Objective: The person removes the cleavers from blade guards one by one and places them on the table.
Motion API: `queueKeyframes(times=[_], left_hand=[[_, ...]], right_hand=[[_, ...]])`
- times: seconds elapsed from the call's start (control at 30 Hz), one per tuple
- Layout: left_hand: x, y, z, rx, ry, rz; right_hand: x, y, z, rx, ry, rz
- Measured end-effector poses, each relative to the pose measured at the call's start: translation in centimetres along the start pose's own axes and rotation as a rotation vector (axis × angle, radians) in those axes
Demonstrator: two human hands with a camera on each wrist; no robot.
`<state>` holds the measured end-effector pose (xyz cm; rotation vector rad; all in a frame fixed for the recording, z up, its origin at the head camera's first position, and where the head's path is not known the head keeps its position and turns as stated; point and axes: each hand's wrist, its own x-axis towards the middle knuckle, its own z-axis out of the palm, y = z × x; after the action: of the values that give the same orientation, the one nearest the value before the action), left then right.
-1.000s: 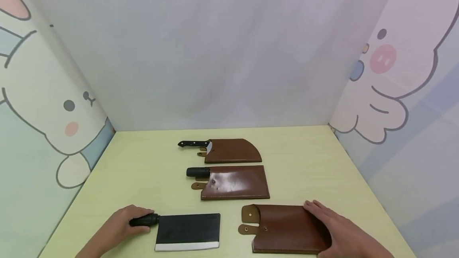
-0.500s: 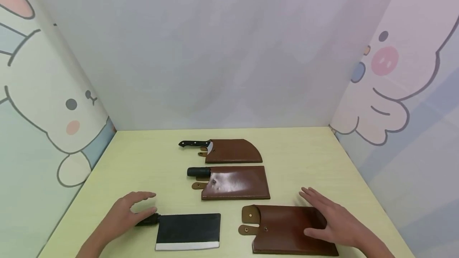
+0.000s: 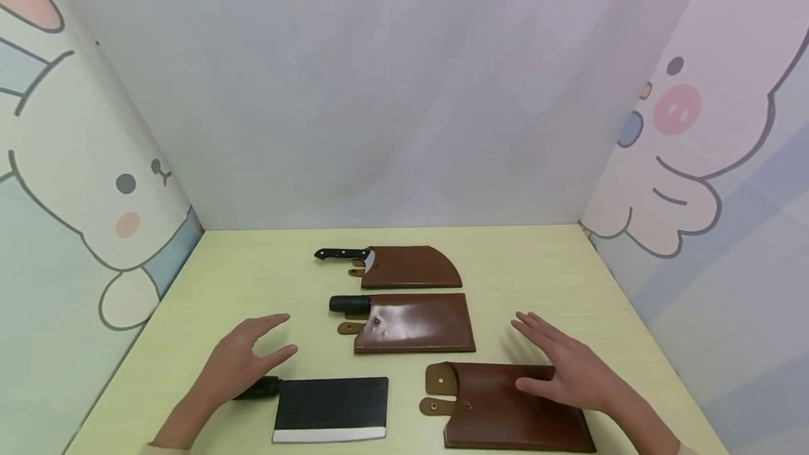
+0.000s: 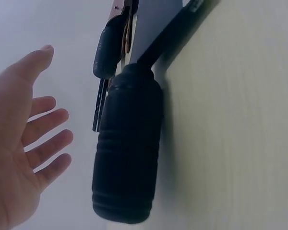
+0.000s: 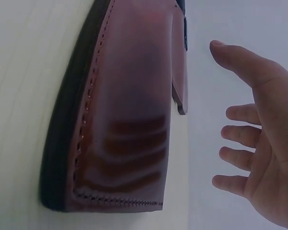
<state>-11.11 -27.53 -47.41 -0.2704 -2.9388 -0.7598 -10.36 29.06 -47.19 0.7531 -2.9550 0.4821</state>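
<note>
A cleaver with a black blade [image 3: 331,404] and a pale cutting edge lies flat at the front left, its black ribbed handle [image 4: 127,148] pointing left. Above that handle hovers my left hand [image 3: 237,360], fingers spread and holding nothing. To the cleaver's right lies a brown leather sheath [image 3: 499,413] with stitched edges, its flap and snap strap [image 3: 437,406] unfastened on the left side. My right hand [image 3: 575,374] is raised over the sheath's right end, fingers extended, apart from the leather. The right wrist view shows the fingers reflected in the glossy sheath.
Behind them lies a second brown sheath [image 3: 423,325] with a black-handled cleaver [image 3: 347,304] inside. Farther back, a curved sheath [image 3: 413,267] holds a knife with a riveted black handle [image 3: 341,253]. Cartoon-printed side walls and a grey back wall enclose the pale yellow table [image 3: 537,279].
My left hand has let go of the cleaver's handle and risen forward and to the right. My right hand has lifted off the sheath and moved forward and left. Cleaver and sheath stay put.
</note>
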Motion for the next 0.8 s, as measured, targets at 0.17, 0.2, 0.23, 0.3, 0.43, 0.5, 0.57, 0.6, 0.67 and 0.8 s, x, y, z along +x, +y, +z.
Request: queueKeyframes(times=[0.17,0.2,0.23,0.3,0.43,0.5,0.57,0.6,0.67,0.8], left_hand=[[0.9,1.1,0.1,0.036,-0.005,0.045],[1.2,1.3,0.2,0.043,-0.007,0.051],[1.4,1.5,0.3,0.048,-0.008,0.055],[1.9,1.7,0.5,0.059,-0.005,0.071],[2.9,2.4,0.7,0.074,0.011,0.11],[3.3,2.7,0.9,0.071,0.012,0.123],[3.8,3.1,1.0,0.066,0.003,0.124],[4.0,3.3,1.1,0.064,-0.003,0.126],[4.4,3.6,1.3,0.052,-0.015,0.134],[5.4,4.3,1.8,0.04,-0.021,0.163]], right_hand=[[1.4,-0.2,0.0,0.027,-0.001,-0.007],[1.7,-0.3,0.0,0.031,0.001,-0.01],[2.0,-0.4,-0.1,0.031,0.003,-0.013],[2.7,-0.5,0.0,0.028,0.006,-0.021],[3.9,-0.5,0.1,0.02,0.016,-0.041],[4.5,-0.6,0.1,0.023,0.017,-0.051],[5.0,-0.7,0.2,0.026,0.012,-0.057],[5.3,-0.8,0.3,0.023,0.01,-0.062],[5.9,-1.0,0.3,0.028,0.003,-0.067],[7.0,-1.5,0.5,0.031,-0.021,-0.075]])
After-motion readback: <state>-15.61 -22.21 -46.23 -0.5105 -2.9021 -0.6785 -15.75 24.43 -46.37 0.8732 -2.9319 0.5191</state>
